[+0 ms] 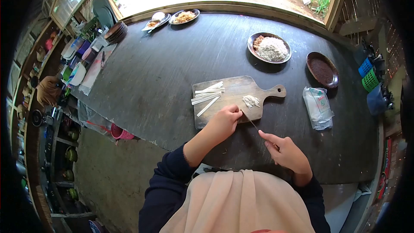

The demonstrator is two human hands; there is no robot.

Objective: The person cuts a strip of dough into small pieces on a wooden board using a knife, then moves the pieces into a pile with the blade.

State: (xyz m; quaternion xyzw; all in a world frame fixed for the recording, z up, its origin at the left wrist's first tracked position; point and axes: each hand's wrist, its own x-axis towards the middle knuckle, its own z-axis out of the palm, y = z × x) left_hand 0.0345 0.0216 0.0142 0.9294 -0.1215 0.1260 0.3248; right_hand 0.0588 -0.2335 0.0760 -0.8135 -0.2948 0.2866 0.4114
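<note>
A wooden cutting board [241, 90] lies on the dark table [172, 64]. Several pale strips [208, 93] rest on its left part, and a small heap of white chopped bits [250, 101] sits near its middle. My left hand [224, 121] is curled at the board's front edge, pinching something small against the wood; what it is cannot be made out. My right hand [284, 151] grips a thin knife [250, 121], index finger along its back, blade tip reaching the left fingers.
Behind the board stand a bowl of white shreds [269, 47], a dark bowl of brown grains [322, 69] and a plastic bag [318, 106]. Two dishes [172, 18] sit at the far edge. Stacked plates and containers [92, 43] crowd the left; plastic baskets [368, 74] stand at the right.
</note>
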